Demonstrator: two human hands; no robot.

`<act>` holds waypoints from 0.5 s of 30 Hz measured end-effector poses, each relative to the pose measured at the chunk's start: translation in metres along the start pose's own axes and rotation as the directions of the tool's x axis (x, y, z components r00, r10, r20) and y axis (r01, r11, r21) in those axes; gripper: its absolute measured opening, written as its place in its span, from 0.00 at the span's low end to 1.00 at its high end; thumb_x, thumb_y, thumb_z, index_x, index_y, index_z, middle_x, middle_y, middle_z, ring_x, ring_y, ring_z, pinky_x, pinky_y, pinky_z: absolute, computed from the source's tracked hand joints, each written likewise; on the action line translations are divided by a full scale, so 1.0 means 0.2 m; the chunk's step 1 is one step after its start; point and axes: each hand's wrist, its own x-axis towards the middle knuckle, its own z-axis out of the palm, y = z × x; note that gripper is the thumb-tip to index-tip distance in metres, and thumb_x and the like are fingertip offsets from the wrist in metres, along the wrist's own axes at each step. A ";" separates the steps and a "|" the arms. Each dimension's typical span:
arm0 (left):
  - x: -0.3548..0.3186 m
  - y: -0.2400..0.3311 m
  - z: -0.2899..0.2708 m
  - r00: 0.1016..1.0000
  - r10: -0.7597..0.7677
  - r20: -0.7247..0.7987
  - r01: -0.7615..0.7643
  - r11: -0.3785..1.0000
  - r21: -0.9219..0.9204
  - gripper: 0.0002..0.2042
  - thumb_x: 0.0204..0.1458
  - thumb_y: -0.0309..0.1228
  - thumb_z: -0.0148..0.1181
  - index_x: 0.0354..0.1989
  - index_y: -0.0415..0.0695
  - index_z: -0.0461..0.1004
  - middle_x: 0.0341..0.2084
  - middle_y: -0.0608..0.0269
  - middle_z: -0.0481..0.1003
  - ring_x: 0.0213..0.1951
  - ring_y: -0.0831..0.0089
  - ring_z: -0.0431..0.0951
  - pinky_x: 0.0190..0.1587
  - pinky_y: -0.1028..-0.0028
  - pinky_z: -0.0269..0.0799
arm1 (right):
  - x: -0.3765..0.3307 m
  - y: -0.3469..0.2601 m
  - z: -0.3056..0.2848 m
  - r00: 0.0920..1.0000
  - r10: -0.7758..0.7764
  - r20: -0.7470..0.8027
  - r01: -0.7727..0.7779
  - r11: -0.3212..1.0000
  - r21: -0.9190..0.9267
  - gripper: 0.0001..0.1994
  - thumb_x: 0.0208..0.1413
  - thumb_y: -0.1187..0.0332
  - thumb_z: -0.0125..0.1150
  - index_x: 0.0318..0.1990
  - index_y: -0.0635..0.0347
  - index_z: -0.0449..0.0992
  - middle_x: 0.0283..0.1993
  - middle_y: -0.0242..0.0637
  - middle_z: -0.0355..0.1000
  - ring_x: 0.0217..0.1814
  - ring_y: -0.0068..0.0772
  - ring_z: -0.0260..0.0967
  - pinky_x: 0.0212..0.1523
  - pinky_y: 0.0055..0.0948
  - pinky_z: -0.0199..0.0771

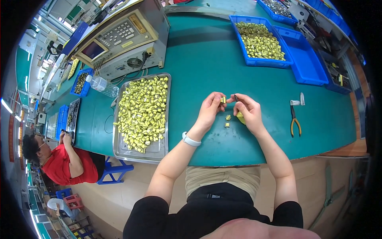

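Above the green table, my left hand pinches a small yellow-wrapped transformer between thumb and fingertips. Close beside it, my right hand has its fingers closed on a small dark piece, too small to name. A round yellow thing, perhaps a tape roll, is partly hidden under the right hand. Two loose transformers, one farther off and one nearer me, lie on the table just below the hands. A metal tray heaped with many such yellow parts stands to the left.
Orange-handled pliers lie at right, near two small pale pieces. Farther back are a blue bin of yellow parts and a blue bin. A bench instrument and a plastic bottle stand behind the tray. Someone in red sits at left.
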 end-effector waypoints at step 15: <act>0.00 0.02 0.00 1.000 0.004 0.030 -0.006 0.999 0.052 0.15 0.67 0.41 0.47 0.45 0.41 0.71 0.30 0.67 0.71 0.32 0.80 0.69 0.40 0.78 0.69 | 0.00 -0.01 0.00 1.000 -0.008 -0.009 0.008 0.999 -0.031 0.16 0.64 0.70 0.55 0.55 0.72 0.71 0.46 0.44 0.76 0.31 0.24 0.68 0.34 0.22 0.71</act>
